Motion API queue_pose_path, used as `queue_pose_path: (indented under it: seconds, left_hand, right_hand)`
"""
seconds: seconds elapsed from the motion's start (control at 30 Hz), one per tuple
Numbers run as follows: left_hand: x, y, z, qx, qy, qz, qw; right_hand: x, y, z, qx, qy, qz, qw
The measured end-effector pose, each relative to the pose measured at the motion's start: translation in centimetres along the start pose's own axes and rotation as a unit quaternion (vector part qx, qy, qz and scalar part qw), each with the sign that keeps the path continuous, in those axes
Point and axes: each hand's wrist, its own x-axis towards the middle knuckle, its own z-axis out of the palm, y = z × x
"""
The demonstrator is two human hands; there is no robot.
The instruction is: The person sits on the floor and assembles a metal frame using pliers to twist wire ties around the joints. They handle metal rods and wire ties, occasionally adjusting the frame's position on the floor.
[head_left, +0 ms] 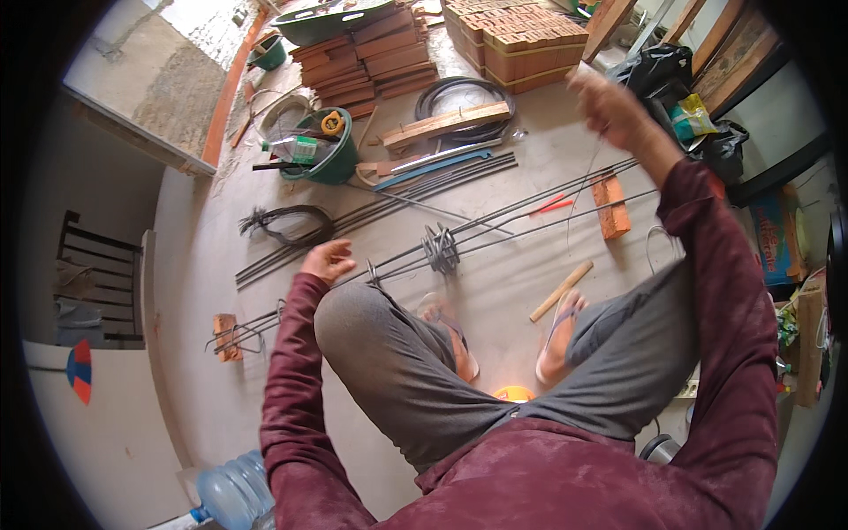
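Note:
Long steel rebars [514,215] stretch across in front of my knees, propped on a brick [609,208] at the right and another brick [227,338] at the left. A bunch of bent steel stirrups [440,248] hangs around the bars near the middle. My right hand [614,110] is raised at the upper right, fingers pinched, with a thin wire [579,190] trailing down from it toward the bars. Just above the bars and my left knee, my left hand [329,261] has loosely bent fingers, with nothing visible in them. A red-handled tool [553,205] lies by the bars.
Loose rods [380,209] and a dark wire coil [305,226] lie beyond the bars, near a green bucket [336,168] of tools. Stacked bricks [530,62] stand at the back. A wooden stick [562,291] lies by my right foot; a large water bottle [231,491] is lower left.

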Motion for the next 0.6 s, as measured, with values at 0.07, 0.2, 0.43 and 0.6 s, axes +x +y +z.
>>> queue_pose_path:
  seconds: [0.07, 0.2, 0.43, 0.6]
  left_hand:
    - [1.6, -2.7, 3.9, 0.072, 0.046, 0.038, 0.996]
    - [4.0, -3.6, 10.1, 0.22, 0.16, 0.06, 0.96]
    - [2.1, -9.4, 6.4, 0.257, 0.084, -0.178, 0.946]
    - [4.5, -10.6, 4.9, 0.157, -0.089, -0.213, 0.96]
  right_hand:
    - [0.2, 4.7, 2.8, -0.081, -0.088, 0.116, 0.986]
    - [-0.9, 19.6, 8.4, -0.113, 0.017, 0.19, 0.975]
    - [-3.9, 29.5, 18.8, -0.273, -0.027, 0.177, 0.945]
    - [-4.0, 32.2, 22.1, -0.315, 0.0, 0.133, 0.94]
